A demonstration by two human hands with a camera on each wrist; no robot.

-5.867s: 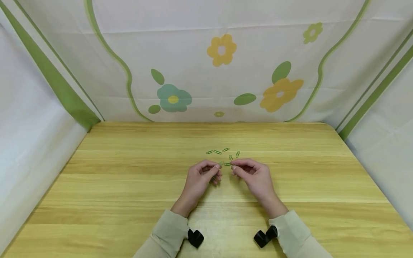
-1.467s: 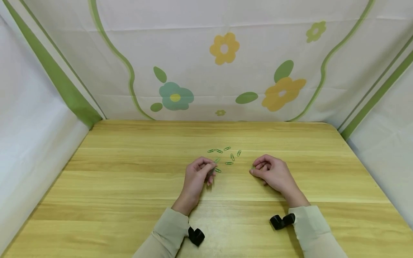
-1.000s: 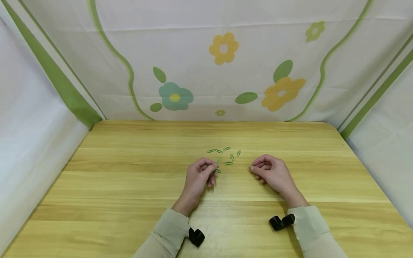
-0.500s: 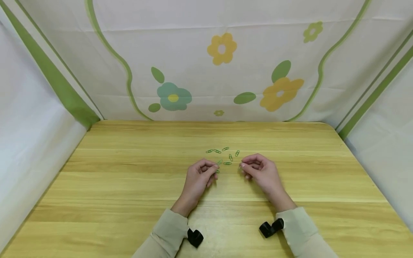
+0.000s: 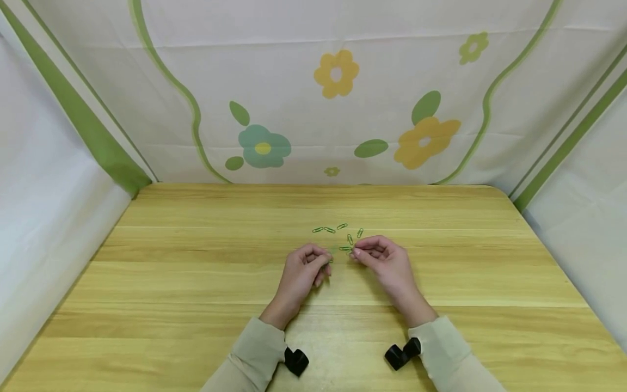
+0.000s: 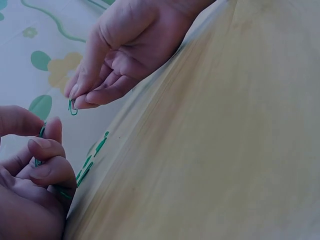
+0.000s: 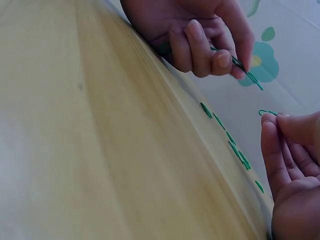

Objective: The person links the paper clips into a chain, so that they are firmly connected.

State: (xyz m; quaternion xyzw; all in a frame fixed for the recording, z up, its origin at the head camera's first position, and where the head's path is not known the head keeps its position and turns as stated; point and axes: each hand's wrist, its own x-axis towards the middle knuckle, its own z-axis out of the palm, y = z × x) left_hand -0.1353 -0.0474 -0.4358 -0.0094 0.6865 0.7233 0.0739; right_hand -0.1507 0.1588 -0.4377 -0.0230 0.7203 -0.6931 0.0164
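My left hand [image 5: 303, 267] pinches a green wire paper clip [image 7: 254, 80] between thumb and forefinger, its end sticking out past the fingertips. More green wire runs back behind the curled fingers of that hand, seemingly further clips strung to it; the fingers hide how they join. Across a small gap, my right hand [image 5: 387, 264] pinches a single green paper clip [image 6: 73, 109], with its rounded end poking out toward the left hand. In the right wrist view the two held clips are close but apart. Both hands are raised a little above the wooden table [image 5: 196, 305].
Several loose green paper clips [image 5: 330, 230] lie scattered on the table just beyond the hands. A white cloth with printed flowers [image 5: 337, 73] hangs behind the far edge. Each sleeve cuff carries a black wrist device [image 5: 296, 362].
Over the last second my right hand has come left, closer to the left hand, with its clip. The left hand has barely moved. The loose clips lie as before.
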